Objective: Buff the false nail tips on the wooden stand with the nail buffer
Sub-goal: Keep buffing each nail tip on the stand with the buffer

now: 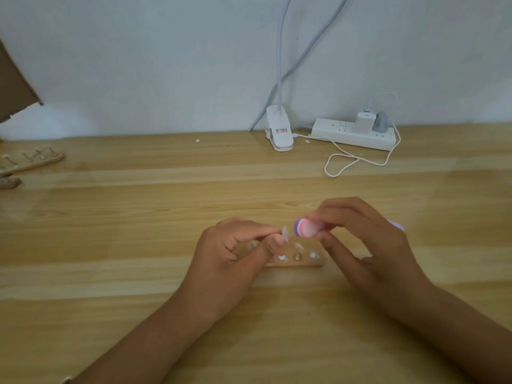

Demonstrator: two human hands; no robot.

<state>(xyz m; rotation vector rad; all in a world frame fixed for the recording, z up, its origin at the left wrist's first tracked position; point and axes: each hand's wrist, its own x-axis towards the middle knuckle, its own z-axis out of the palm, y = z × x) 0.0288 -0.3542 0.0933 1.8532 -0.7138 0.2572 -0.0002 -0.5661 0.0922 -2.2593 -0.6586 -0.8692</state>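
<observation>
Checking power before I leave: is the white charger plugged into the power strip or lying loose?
Plugged in. The white charger stands upright in the power strip, right next to a grey plug that is also seated in it.

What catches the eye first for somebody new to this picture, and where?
At the centre of the light wooden table, the right hand holds a pink-and-purple striped nail buffer close to a clear false nail tip pinched by the left hand. Beneath them lies a small wooden stand; a white power strip sits at the back wall.
</observation>
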